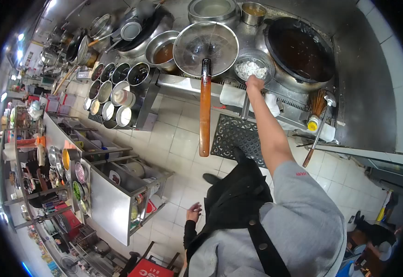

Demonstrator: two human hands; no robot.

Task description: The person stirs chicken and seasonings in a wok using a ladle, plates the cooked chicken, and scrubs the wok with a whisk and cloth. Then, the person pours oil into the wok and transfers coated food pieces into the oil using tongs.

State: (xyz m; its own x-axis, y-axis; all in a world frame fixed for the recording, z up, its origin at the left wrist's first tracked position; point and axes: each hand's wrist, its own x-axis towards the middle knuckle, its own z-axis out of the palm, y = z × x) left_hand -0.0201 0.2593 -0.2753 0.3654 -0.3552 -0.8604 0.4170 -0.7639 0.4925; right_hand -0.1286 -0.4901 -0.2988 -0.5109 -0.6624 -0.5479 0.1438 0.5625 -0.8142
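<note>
My right hand (255, 83) reaches over the near rim of a perforated metal strainer (268, 64) on the stove. Its fingers are bent and closed at the edge of a heap of white, powdery-looking food pieces (250, 69); what they pinch is hidden. The strainer's metal handle (245, 108) points back over the stove edge. Low at my side, my left hand (193, 212) hangs empty, its fingers apart. A large mesh skimmer (204, 101) with a wooden handle is left of my right hand. Right of the strainer, a wok (298, 51) holds dark liquid.
A pot of brown liquid (163, 53) and several seasoning containers (104, 91) stand to the left. A bamboo brush (317, 101), yellow-capped bottle (312, 123) and ladle (319, 129) lie at right. A steel counter (109, 198) and red stool (150, 268) are behind; a black mat (234, 138) covers floor tiles.
</note>
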